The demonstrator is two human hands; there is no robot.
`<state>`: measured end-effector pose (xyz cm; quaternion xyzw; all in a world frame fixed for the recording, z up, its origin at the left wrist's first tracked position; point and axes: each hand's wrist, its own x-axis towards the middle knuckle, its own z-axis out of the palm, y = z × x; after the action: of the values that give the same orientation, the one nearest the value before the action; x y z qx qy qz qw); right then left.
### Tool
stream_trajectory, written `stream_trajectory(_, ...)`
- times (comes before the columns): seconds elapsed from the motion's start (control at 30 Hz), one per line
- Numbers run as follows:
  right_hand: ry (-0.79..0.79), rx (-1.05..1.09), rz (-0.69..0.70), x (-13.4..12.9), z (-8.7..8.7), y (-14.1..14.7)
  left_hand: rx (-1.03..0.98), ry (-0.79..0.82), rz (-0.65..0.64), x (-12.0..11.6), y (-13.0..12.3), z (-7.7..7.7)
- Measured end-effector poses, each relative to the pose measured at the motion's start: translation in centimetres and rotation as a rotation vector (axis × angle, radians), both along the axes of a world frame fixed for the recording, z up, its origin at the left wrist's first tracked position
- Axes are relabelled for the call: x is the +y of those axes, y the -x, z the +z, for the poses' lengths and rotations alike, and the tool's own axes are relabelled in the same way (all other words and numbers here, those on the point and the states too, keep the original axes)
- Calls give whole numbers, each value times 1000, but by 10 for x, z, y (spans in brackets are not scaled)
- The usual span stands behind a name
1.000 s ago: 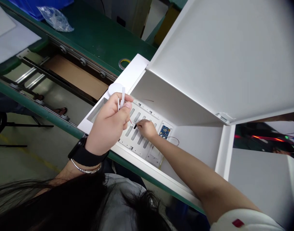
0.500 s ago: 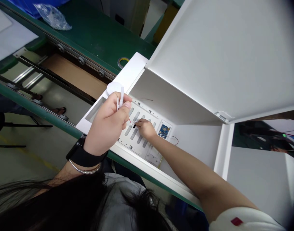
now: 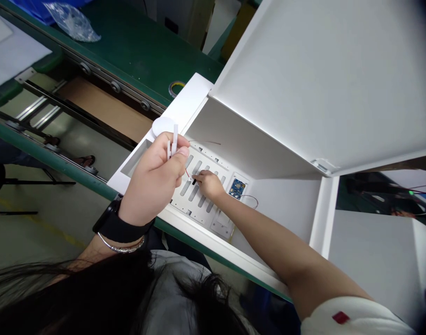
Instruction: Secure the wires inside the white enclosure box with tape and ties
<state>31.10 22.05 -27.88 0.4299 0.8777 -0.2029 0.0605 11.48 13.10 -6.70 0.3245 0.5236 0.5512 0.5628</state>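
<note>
My left hand (image 3: pixel 157 179) is closed, gripping a white plastic piece (image 3: pixel 175 138) with narrow upright strips above the fingers. A thin wire (image 3: pixel 206 142) runs right from near its fingertips, and a short red wire (image 3: pixel 187 173) shows below. Inside the white cabinet (image 3: pixel 286 207), my right hand (image 3: pixel 211 185) has its fingers pinched at a small black part (image 3: pixel 194 182) over the slotted white panel (image 3: pixel 179 197). The part's exact kind is too small to make out. To the right of that hand sits a blue circuit board (image 3: pixel 238 187) with a thin cable.
The cabinet's large white door (image 3: pixel 324 79) stands raised at the right. A tape roll (image 3: pixel 176 88) and a clear plastic bag (image 3: pixel 73 23) lie on the green bench (image 3: pixel 139 56). Metal rails with rollers (image 3: pixel 115 87) run along the left.
Both hands keep nearly the same pose and hold. The whole view has shifted slightly left and up.
</note>
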Motion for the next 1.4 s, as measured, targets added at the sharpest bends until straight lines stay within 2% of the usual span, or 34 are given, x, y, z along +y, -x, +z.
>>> stream_trajectory(0.17,-8,-122,168,15,7,-1,-58,-19,-3,-1,1,1)
stream_trajectory(0.4,-64,-228,417,21,19,-29,-193,-5,-24,-2,3,7)
stream_trajectory(0.5,-28,-322,429,23,29,-29,-245,33,-2,0,3,11)
stream_trajectory(0.57,-8,-331,375,26,34,-24,-278,42,7,0,4,14)
stream_trajectory(0.63,-13,-303,329,28,37,-19,-296,49,4,0,6,16)
stream_trajectory(0.7,-15,-317,347,28,37,-16,-302,45,-12,0,8,15)
stream_trajectory(0.8,8,-410,430,28,37,-17,-262,9,-77,-1,8,11)
stream_trajectory(0.87,27,-414,411,30,46,-18,-171,-25,-119,-2,8,7)
stream_trajectory(0.9,39,-376,357,32,54,-18,-103,-37,-132,-2,7,5)
stream_trajectory(0.97,53,-174,151,34,81,-15,68,-28,-161,-3,5,3)
stream_trajectory(1.03,51,186,-109,31,120,-9,249,8,-210,-3,3,3)
stream_trajectory(1.1,79,564,-265,23,164,-2,399,9,-273,-3,1,5)
stream_trajectory(1.17,206,796,-231,11,204,4,503,-30,-328,-2,0,5)
stream_trajectory(1.23,294,852,-170,-1,231,9,583,-62,-366,-2,-1,3)
stream_trajectory(1.3,342,787,-135,-11,243,12,649,-86,-385,-3,-2,0)
stream_trajectory(1.4,385,622,-129,-16,241,12,737,-124,-395,-3,-3,-5)
